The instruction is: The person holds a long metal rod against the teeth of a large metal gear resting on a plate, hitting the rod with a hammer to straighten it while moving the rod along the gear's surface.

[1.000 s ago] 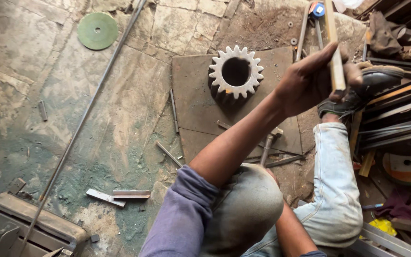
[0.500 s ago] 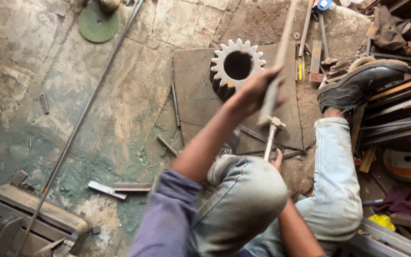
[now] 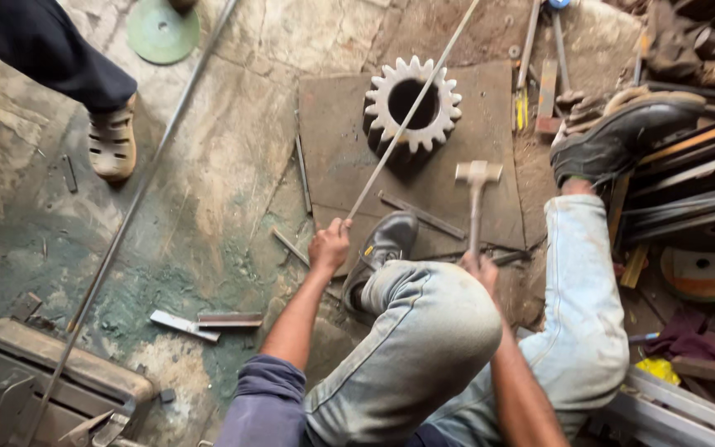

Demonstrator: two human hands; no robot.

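Hands' (image 3: 330, 246) fingers behind rod (image 3: 407, 116), knee (image 3: 432, 323)

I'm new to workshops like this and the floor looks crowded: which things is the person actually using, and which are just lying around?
In use:
- left hand holding the thin rod
- right hand holding the hammer
- toothed gear on the steel plate, with the rod crossing over it

Lying about:
- green disc
- long bar
- metal offcuts
- another person's sandalled foot
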